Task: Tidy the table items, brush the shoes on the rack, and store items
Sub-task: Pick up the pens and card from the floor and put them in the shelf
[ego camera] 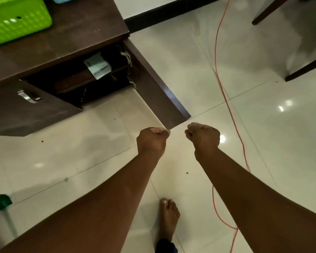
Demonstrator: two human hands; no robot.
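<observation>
Cupboard door (153, 84) stands swung wide open; your left hand (151, 141) pinches its lower corner, fingers curled tight on the edge. Your right hand (202, 137) hangs just beside it, fist curled, holding nothing.

Risk: swinging the door shut could catch your bare foot (169, 220) or your fingers. The orange cable (224, 92) invites tripping.

Paper (98, 65) inside the cupboard: print unreadable.

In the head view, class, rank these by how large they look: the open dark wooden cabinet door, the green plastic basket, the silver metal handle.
1. Open dark wooden cabinet door
2. Green plastic basket, though partly cut off at the frame edge
3. Silver metal handle, clearly smallest
</observation>
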